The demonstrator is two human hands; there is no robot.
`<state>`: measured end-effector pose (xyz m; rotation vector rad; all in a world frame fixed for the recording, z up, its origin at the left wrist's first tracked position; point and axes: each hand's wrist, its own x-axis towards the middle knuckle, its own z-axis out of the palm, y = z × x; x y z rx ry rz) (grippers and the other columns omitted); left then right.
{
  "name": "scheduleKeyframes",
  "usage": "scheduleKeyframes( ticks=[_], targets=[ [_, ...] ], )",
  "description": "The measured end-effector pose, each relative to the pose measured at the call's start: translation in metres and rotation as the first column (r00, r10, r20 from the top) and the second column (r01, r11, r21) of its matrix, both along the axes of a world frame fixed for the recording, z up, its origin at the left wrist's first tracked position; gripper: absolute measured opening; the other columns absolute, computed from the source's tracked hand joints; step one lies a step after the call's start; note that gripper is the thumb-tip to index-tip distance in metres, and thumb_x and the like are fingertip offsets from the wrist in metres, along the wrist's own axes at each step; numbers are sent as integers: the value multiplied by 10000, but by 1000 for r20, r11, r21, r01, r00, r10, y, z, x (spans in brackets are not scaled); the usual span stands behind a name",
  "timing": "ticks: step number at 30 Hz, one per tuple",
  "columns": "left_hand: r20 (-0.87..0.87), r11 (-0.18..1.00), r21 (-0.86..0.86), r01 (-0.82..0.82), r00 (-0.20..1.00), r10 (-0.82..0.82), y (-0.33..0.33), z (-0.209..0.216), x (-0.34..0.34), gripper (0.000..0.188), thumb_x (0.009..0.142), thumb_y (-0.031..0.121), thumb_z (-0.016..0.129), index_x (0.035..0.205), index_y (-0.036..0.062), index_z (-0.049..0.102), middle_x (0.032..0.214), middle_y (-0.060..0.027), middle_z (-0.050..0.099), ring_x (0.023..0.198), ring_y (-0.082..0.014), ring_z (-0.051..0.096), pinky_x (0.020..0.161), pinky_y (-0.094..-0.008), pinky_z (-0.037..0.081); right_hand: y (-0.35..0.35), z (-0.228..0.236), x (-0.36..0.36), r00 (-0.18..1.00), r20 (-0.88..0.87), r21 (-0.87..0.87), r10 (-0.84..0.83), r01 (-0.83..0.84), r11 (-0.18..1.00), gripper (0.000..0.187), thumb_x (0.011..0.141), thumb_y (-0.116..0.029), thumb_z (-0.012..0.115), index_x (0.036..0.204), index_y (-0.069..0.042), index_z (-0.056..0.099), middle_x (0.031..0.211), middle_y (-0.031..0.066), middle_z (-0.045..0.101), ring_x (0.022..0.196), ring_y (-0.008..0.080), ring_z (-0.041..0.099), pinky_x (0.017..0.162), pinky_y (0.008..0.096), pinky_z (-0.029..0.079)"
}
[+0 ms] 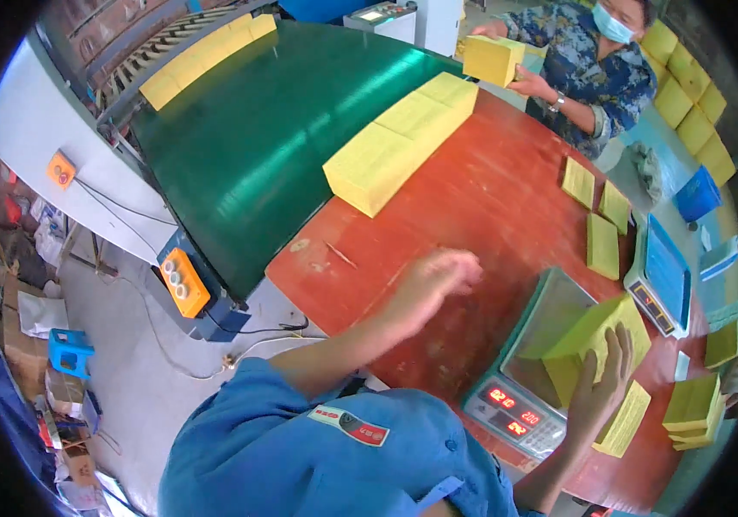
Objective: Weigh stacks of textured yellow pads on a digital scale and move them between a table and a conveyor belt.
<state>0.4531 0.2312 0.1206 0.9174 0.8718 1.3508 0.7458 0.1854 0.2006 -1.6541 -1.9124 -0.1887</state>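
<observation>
On the right, my right hand (606, 375) grips the side of a thick stack of yellow paper (597, 340), its fingers spread over the outer face. The stack is over the metal plate of a digital scale (515, 414) with lit red figures; whether its whole base rests there I cannot tell. Over the red tabletop, my left hand (442, 280) hangs in the air, slightly blurred. Its fingers reach loosely to the right and nothing shows in them. A smaller yellow bundle (623, 420) lies beside my right wrist.
A row of yellow paper blocks (403, 138) sits along the seam between the red table (403, 250) and a green conveyor belt (239, 129). Across the table a masked person holds another yellow block (491, 60). A second scale (662, 271) with a blue tray stands right.
</observation>
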Motion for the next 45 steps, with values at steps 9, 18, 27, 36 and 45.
scheduleKeyframes(
  ticks=[9, 18, 27, 36, 45],
  targets=[
    [-653, 648, 572, -503, 198, 731, 102, -37, -207, 527, 810, 214, 723, 1245, -39, 568, 1249, -227, 604, 1141, -361, 589, 973, -407, 472, 156, -51, -282, 689, -208, 34, 694, -704, 709, 459, 794, -81, 695, 1233, -7, 582, 1302, 181, 576, 1240, 370, 524, 1022, 464, 438],
    [-481, 979, -169, -114, 876, 19, 142, -45, -259, 638, 808, 259, 755, 1344, -7, 534, 1190, -128, 655, 1059, -205, 620, 917, -338, 480, 269, -112, -371, 798, 114, -63, 592, -588, 806, 413, 831, -281, 655, 1185, -75, 603, 1244, 169, 584, 1205, 333, 532, 970, 471, 455],
    [-567, 657, -285, 698, 430, -703, 104, -45, -148, 682, 817, 282, 742, 1417, 73, 491, 1358, -96, 566, 1241, -209, 520, 1067, -338, 392, 115, -73, -206, 877, 223, -318, 426, -348, 882, 384, 793, -342, 690, 1081, -91, 650, 1012, 152, 671, 973, 362, 641, 823, 479, 510],
    [-280, 948, 8, 318, 911, -303, 4, -59, -68, 673, 878, 174, 703, 1442, -6, 384, 1435, -173, 455, 1312, -271, 463, 1093, -394, 391, -39, -86, -138, 977, -148, -654, 156, -215, 725, 524, 829, -440, 679, 1190, -65, 614, 1078, 206, 671, 985, 390, 643, 844, 465, 504],
    [-325, 826, -489, -280, 937, 125, -192, -50, -57, 641, 940, 287, 621, 1444, 10, 337, 1295, -120, 529, 1168, -207, 529, 962, -367, 442, -61, -104, -147, 946, -268, -670, 183, -319, 670, 694, 821, -587, 642, 1083, 51, 565, 1038, 265, 664, 942, 408, 663, 817, 485, 522]
  ],
)
